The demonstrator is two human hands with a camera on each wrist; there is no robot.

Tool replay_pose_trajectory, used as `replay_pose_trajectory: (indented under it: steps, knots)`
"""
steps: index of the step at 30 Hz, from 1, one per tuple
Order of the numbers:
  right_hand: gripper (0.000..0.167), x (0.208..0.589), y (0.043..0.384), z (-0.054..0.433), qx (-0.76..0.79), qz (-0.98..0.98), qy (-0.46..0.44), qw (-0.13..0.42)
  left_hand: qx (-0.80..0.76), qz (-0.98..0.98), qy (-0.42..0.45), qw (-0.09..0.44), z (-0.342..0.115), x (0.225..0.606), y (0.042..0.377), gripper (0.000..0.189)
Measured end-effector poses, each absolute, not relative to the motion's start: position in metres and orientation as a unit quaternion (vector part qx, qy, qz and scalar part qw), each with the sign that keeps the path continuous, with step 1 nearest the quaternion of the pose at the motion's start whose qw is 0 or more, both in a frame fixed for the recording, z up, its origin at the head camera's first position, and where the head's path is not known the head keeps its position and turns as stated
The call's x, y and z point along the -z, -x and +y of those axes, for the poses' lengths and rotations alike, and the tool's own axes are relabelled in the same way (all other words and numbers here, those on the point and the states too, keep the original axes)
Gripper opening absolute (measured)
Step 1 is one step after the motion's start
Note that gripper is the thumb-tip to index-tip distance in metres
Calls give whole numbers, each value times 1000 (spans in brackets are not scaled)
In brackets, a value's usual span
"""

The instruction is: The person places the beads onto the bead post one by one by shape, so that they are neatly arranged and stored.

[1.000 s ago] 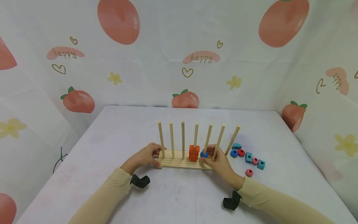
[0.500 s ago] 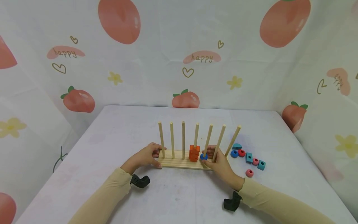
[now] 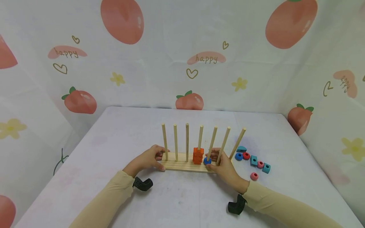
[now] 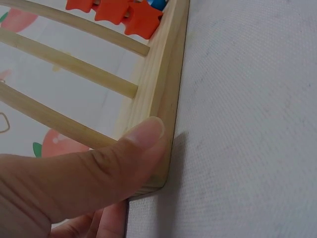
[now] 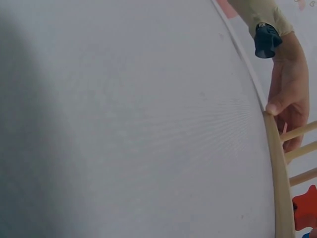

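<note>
My left hand grips the left end of a wooden peg stand, thumb in front and fingers behind. In the left wrist view, the thumb presses on the edge of the wooden base. My right hand holds a blue bead low on the fifth peg from the left, near the base, with the thumb at its front and the fingers behind the peg. On the peg to its left sits a stack of orange-red star beads. The right wrist view shows one star bead, but the right hand is out of sight.
Right of the stand lie loose beads: a teal half-round one, a blue one, a red one, teal blocks and pink beads. Several tall pegs rise from the stand. Black wrist cameras hang below the sleeves.
The blue bead has slid down its peg to near the base, with my right hand staying around it. My left hand has kept its place on the stand's end.
</note>
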State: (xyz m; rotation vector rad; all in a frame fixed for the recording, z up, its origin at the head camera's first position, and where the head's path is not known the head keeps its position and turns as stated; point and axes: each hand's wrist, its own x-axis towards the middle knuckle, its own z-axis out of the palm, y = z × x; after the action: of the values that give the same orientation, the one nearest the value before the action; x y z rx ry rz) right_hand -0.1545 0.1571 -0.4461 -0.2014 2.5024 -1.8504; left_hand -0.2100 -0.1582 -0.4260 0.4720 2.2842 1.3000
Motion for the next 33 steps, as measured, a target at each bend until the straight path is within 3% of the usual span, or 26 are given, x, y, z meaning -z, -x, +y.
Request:
replay_pose_trajectory:
  steps: [6, 16, 24, 33]
  knots:
    - [58, 436, 156, 158, 630, 771, 95, 0, -476, 828, -178, 237, -157, 425, 210, 71]
    - [75, 381, 154, 160, 642, 735, 191, -107, -475, 829, -176, 236, -157, 426, 211, 72]
    - [83, 343, 143, 168, 678, 648, 310, -158, -477, 829, -169, 237, -157, 424, 209, 71]
    - [75, 312, 124, 184, 679, 580, 403, -199, -488, 821, -169, 242, -157, 426, 210, 73]
